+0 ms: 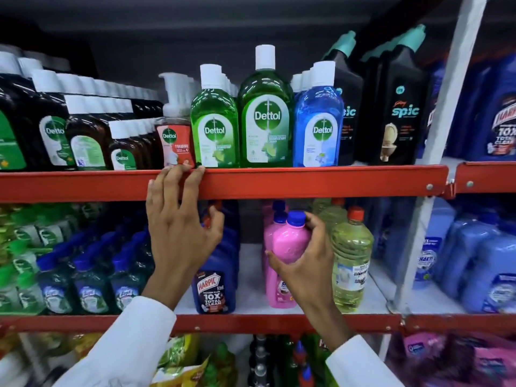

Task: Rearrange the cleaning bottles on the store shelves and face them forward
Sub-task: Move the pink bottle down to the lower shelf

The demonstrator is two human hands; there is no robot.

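My right hand [304, 263] is clamped around the pink bottle [290, 241]; my left hand [178, 219], fingers apart, rests on the red shelf edge [307, 181]; next I'd turn its label forward

One head-worn wide-angle camera faces the shelves [279, 181] straight on from close range, roughly level with the upper red shelf edge, looking slightly down; both sleeved arms reach in from the bottom of the picture.
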